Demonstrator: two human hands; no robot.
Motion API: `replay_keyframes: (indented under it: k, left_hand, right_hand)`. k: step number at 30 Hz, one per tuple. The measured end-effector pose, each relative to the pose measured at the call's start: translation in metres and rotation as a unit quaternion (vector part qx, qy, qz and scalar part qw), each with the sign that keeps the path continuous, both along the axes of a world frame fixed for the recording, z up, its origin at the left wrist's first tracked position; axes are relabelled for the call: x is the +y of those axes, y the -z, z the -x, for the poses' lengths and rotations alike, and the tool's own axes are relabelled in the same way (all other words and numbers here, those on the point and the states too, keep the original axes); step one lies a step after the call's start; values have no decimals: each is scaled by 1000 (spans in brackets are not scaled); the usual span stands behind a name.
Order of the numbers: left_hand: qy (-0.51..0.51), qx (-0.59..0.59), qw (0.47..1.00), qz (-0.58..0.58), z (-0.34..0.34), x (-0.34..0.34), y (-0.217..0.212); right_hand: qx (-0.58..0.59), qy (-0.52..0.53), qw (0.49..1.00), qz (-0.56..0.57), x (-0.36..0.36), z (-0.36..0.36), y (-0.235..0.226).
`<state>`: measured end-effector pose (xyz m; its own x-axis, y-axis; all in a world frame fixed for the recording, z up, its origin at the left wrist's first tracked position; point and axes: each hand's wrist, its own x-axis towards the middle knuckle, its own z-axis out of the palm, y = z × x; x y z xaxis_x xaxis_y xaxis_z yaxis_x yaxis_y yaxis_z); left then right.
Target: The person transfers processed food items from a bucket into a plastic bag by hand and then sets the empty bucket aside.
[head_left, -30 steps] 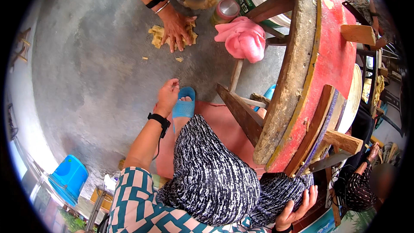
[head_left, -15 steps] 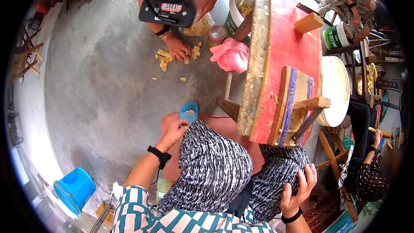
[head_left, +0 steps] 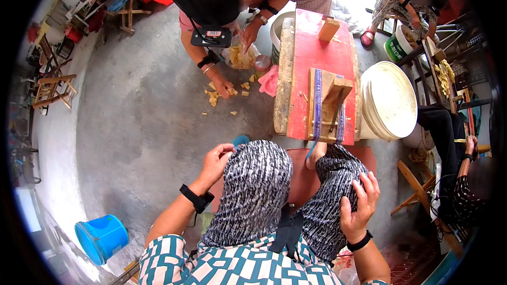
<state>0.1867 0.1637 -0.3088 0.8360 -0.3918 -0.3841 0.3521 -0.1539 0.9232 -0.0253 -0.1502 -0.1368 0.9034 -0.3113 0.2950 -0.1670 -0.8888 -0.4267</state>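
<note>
My left hand (head_left: pixel 215 166) rests against the outer side of my left knee, fingers loosely stretched and holding nothing. My right hand (head_left: pixel 359 208) lies on my right knee with its fingers apart. Both knees are under black-and-white knit fabric (head_left: pixel 259 190). Beyond them stands a wooden bench with a red board (head_left: pixel 306 42) on top. A wooden block with blue-patterned strips and a wooden handle (head_left: pixel 330 100) sits on the board's near end. Neither hand touches the bench. A pink cloth (head_left: pixel 269 81) hangs by its left side.
A co-worker's hand (head_left: pixel 223 87) reaches among yellowish pieces (head_left: pixel 213 98) on the concrete floor, beside a plastic bag (head_left: pixel 241 57) of similar pieces. A large whitish bucket (head_left: pixel 390 100) stands right of the bench. A blue bucket (head_left: pixel 102 238) is at lower left. Other people sit at right.
The view has shifted, showing more of the co-worker and the far floor. The co-worker's hand now closes around some yellowish pieces. My hands stay at my knees.
</note>
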Motion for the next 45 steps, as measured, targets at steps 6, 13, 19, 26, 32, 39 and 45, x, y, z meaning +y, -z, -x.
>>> replay_keyframes:
  k: [6,13,19,26,32,39,45]
  left_hand:
    - [-2,-94,995,24,-24,-12,-88]
    - [-15,-333,940,-65,0,-23,-159]
    - [25,-522,840,-144,14,-29,-172]
    - [15,-523,840,-142,12,-37,-166]
    - [7,-508,855,-101,9,-32,-157]
    - [-36,-468,881,-51,12,-23,-157]
    - [-42,-440,897,-26,13,-12,-156]
  right_hand:
    - [-23,2,1000,-11,-7,9,5]
    - [-60,4,998,-2,-6,9,5]
    - [-66,1,998,-6,-6,9,8]
    - [-64,4,998,-6,-2,8,9]
    - [-69,11,998,1,-3,11,10]
    - [-60,10,998,6,-2,9,8]
    - [-61,6,998,0,0,5,7]
